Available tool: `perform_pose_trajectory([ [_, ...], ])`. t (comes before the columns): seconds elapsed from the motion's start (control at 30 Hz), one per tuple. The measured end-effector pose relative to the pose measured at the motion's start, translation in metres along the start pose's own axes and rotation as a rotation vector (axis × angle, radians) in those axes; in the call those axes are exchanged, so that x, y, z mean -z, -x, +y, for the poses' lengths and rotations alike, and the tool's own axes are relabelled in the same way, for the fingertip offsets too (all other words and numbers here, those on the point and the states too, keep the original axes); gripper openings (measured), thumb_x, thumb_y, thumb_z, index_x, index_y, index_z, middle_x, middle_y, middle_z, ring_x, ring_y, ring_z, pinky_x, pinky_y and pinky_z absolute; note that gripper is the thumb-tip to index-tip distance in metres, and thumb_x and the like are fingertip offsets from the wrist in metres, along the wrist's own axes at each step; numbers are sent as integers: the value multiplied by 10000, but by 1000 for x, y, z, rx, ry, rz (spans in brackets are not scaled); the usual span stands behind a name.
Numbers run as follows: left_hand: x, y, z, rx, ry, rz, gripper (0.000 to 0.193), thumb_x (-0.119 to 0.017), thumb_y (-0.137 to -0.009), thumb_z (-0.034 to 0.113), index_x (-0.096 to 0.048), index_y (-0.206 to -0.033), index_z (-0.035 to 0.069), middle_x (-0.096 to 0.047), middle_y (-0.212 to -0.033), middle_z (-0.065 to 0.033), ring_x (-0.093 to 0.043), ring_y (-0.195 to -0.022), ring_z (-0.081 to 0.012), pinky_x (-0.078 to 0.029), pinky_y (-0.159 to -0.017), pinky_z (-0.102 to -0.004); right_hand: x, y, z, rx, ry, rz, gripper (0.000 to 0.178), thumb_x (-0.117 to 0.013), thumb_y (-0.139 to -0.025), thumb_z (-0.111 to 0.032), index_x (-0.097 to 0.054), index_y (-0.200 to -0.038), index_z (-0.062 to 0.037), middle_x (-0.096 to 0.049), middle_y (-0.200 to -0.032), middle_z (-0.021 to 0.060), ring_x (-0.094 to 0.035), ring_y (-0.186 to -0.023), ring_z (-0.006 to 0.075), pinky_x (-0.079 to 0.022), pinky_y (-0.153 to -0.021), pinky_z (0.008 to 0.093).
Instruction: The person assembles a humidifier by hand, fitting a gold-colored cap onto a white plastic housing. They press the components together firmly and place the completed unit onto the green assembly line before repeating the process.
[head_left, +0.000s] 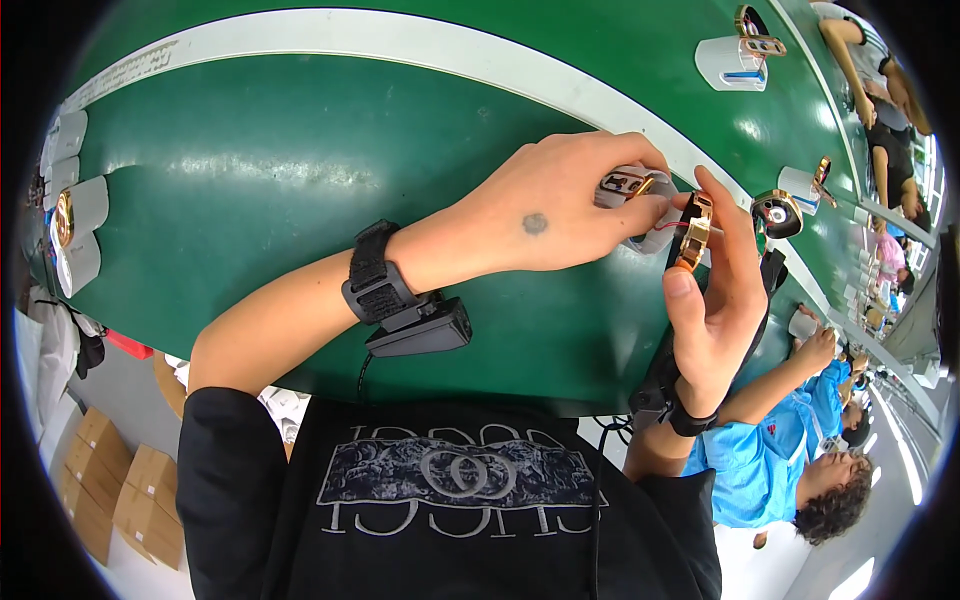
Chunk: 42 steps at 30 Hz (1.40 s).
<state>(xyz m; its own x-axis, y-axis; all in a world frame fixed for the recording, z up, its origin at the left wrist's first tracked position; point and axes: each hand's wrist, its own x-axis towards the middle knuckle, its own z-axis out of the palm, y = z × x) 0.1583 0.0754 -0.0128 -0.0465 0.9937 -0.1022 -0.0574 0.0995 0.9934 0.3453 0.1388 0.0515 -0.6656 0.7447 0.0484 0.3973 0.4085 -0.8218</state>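
Observation:
Above the green tabletop, my left hand (560, 205) curls its fingers around a small white, rounded housing (655, 240). Part of a gold-trimmed piece (625, 182) shows at the housing's top, and my fingers hide the rest. Close beside it, my right hand (725, 300) pinches a gold, ring-shaped part (696, 230) between thumb and fingers. A thin red wire shows between the housing and the gold part; its ends are hard to make out. Just beyond my right fingers stands a white unit with a round black-and-gold top (776, 214).
A long white strip (400, 35) crosses the green table (300, 150). White cups with gold parts stand at far right (730, 65) and far left (85, 215). At right, a co-worker in a blue top (760, 450) works close by. Cardboard boxes (150, 505) lie at lower left.

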Motion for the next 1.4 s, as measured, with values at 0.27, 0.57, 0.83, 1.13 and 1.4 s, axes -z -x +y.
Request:
perform_pose_trajectory([
  [0.27, 4, 2, -1, -42, 27, -8, 325, -608, -975, 134, -625, -1281, 26, -699, -945, -98, -671, -625, -152, -549, -586, -289, 0, -3, -8, 54, 383, -86, 709, -752, -813, -292, -588, -1435, 8, -616, -1294, 152, -602, -1060, 239, -477, -958, 362],
  [0.57, 23, -8, 24, 202, -8, -270, 419, -572, -954, 127, -559, -1351, -6, -700, -993, -128, -703, -711, -203, -571, -636, -316, 2, -6, -4, 150, 379, -93, 702, -790, -764, -189, -609, -1421, -20, -623, -1261, 162, -622, -1112, 292, -507, -954, 393],
  [0.83, 43, -8, 8, 113, 127, -490, 606, -580, -910, 74, -458, -1501, 11, -680, -1171, -124, -726, -881, -189, -565, -749, -314, -4, -3, -4, 71, 316, -51, 733, -841, -714, -93, -617, -1410, -44, -613, -1274, 159, -626, -1137, 306, -513, -975, 406],
  [1.13, 39, -7, 5, 60, 28, -480, 660, -584, -910, 49, -417, -1548, 13, -652, -1295, -129, -739, -973, -201, -570, -803, -324, -2, 2, 4, 112, 429, -8, 718, -914, -705, -182, -645, -1360, -59, -615, -1305, 150, -617, -1177, 311, -494, -1011, 411],
  [1.4, 35, -7, -3, 4, 170, -454, 602, -592, -1003, 96, -399, -1568, 18, -563, -1446, -159, -719, -1065, -231, -583, -875, -337, -2, -4, -2, 161, 492, -24, 714, -918, -707, -188, -664, -1363, -62, -614, -1309, 142, -614, -1186, 304, -503, -995, 408],
])
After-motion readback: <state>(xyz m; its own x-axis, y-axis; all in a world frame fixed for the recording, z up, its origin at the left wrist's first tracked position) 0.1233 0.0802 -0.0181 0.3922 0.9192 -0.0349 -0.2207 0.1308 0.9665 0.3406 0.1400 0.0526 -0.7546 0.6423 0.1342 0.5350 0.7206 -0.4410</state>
